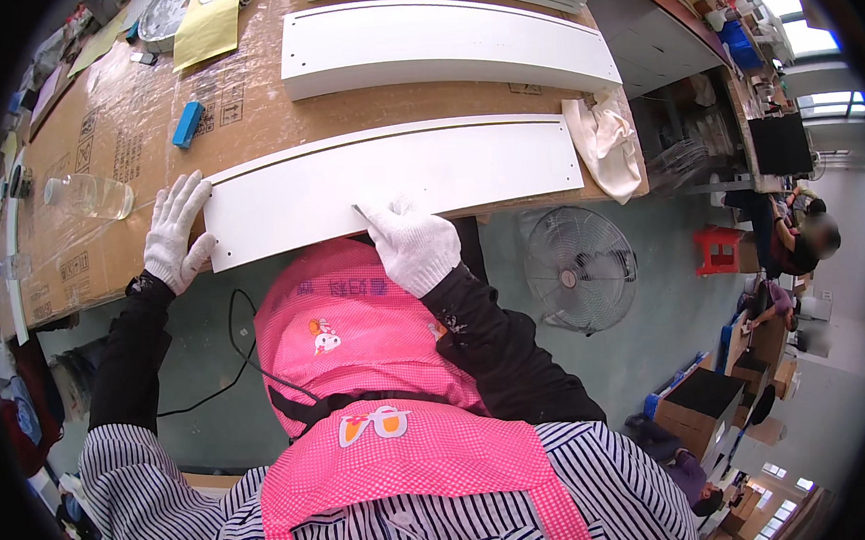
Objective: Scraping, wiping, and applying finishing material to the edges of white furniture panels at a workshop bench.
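Note:
A long white board with small holes and a groove along its far side lies in front of me on the cardboard-covered table. At the board's left end is my left hand in a white knitted glove, its fingers stretched out and its thumb against the end. My right hand, gloved the same way, is closed over the near edge, around the board's middle. A small dark grey tip sticks out by its index finger; the rest of that item is hidden in the hand.
Beyond lies a stack of white boards; a cream cloth sits at the right end. To the left are a blue block, a bottle of clear liquid and yellow paper. A fan stands on the floor; people work at far right.

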